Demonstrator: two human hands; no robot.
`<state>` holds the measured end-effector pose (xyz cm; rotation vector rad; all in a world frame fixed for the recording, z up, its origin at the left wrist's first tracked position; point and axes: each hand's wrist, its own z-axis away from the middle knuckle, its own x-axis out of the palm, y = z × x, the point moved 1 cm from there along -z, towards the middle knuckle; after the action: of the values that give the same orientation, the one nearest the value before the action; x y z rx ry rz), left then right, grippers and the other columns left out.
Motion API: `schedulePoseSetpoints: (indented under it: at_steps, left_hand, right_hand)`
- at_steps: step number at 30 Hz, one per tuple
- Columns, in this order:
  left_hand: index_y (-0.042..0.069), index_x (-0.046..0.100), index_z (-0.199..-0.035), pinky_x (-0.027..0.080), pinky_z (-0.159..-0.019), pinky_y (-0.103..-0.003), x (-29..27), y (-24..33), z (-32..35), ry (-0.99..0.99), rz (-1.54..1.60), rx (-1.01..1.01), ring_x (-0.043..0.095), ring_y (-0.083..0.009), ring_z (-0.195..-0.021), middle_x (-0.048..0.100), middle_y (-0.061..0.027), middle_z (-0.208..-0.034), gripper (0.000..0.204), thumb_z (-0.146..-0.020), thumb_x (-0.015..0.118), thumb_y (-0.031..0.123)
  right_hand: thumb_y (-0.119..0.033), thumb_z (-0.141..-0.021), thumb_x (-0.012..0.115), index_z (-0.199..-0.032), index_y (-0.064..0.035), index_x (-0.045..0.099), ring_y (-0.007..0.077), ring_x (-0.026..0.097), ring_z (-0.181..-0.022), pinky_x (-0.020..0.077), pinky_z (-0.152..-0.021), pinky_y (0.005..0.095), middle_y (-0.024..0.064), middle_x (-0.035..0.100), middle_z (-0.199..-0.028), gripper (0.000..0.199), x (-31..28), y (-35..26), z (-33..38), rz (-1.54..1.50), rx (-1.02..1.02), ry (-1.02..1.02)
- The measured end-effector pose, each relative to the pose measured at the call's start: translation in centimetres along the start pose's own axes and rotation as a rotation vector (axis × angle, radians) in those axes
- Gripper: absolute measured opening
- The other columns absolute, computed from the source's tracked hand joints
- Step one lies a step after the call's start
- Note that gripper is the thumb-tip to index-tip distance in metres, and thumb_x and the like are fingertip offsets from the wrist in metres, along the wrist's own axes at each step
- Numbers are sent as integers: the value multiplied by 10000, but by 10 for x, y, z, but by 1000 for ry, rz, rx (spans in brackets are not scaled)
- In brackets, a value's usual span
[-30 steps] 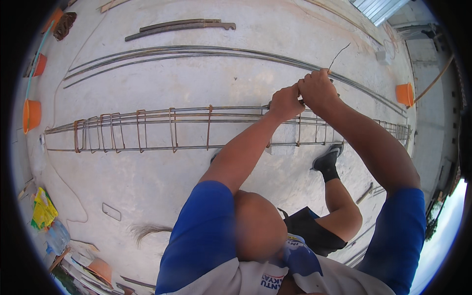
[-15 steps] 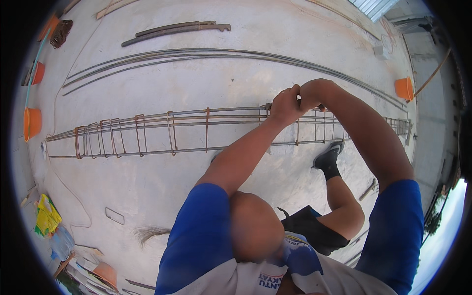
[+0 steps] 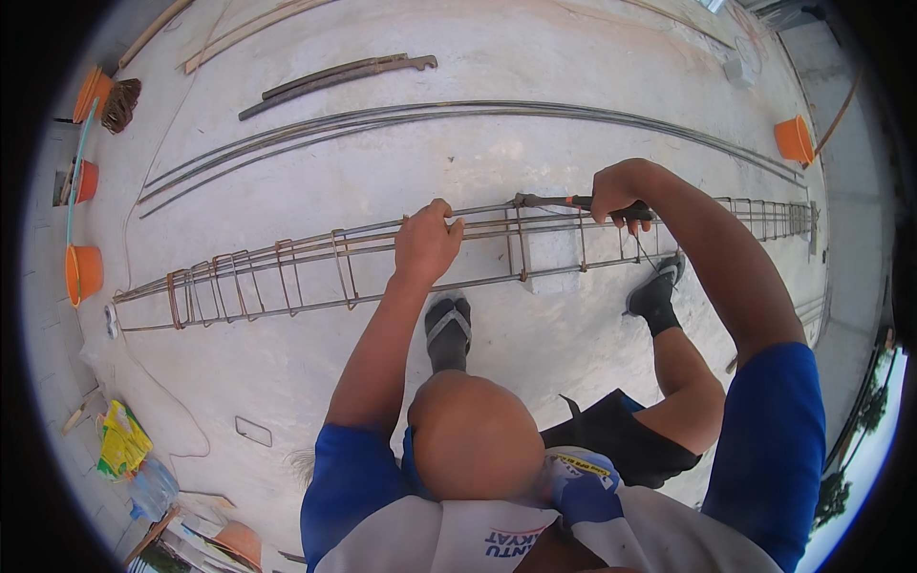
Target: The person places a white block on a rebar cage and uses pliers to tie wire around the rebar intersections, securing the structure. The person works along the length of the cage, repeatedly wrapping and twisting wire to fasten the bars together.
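A long rusty steel rebar cage (image 3: 287, 272) with several stirrups lies across the concrete floor in front of me. My left hand (image 3: 427, 244) grips the cage's top bar near its middle. My right hand (image 3: 621, 191) is closed on a hand tool with a dark and orange handle (image 3: 573, 201); the tool's tip rests on the top bar at a stirrup. My feet stand just behind the cage, one in a sandal (image 3: 447, 325), one in a dark shoe (image 3: 659, 286).
Loose long rebars (image 3: 382, 119) lie on the concrete beyond the cage, with a bundle of short bars (image 3: 334, 76) farther off. Orange buckets (image 3: 84, 270) stand at the left edge and one (image 3: 793, 138) at the far right. Yellow bags and scraps (image 3: 119, 444) lie lower left.
My two hands, together at one joint before, have separated. The left hand slid left along the top bar; the right hand now holds the tool against a stirrup. The view shifted.
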<state>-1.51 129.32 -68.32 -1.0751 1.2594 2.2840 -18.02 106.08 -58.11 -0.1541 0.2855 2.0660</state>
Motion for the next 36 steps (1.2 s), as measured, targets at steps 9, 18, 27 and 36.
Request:
schedulePoseSetpoints:
  at_steps: [9,18,27,36]
  left_hand:
    - [90,529,-1195,460,-893,-454,18,-47,59,227,-89,-84,550,-343,-1071,569,-154,-1128,535,-755,730,317]
    - [40,492,-1169,475,-837,-429,76,116,-35,126,195,513,585,-331,-1002,608,-154,-1044,560,-703,752,214]
    - [44,559,-1040,499,-806,-438,84,107,-70,-146,308,527,620,-347,-959,679,-133,-966,262,-784,567,102]
    - [87,552,-1125,471,-846,-457,100,103,-51,-97,180,681,603,-331,-975,632,-148,-1013,361,-770,604,123]
  right_hand:
    - [-132,-755,610,-927,-35,711,288,682,-831,540,-700,401,150,699,-880,222,18,-13,-6,691,-208,571]
    - [-269,-767,707,-1041,34,623,313,690,-753,548,-623,421,182,677,-890,417,-6,-55,59,365,-146,103]
    - [-212,-825,596,-1017,-91,693,293,660,-859,516,-752,470,125,661,-919,247,31,-27,20,1119,-120,723]
    - [-86,-787,567,-975,21,645,354,644,-905,514,-750,440,213,653,-956,230,43,13,-5,381,-250,300]
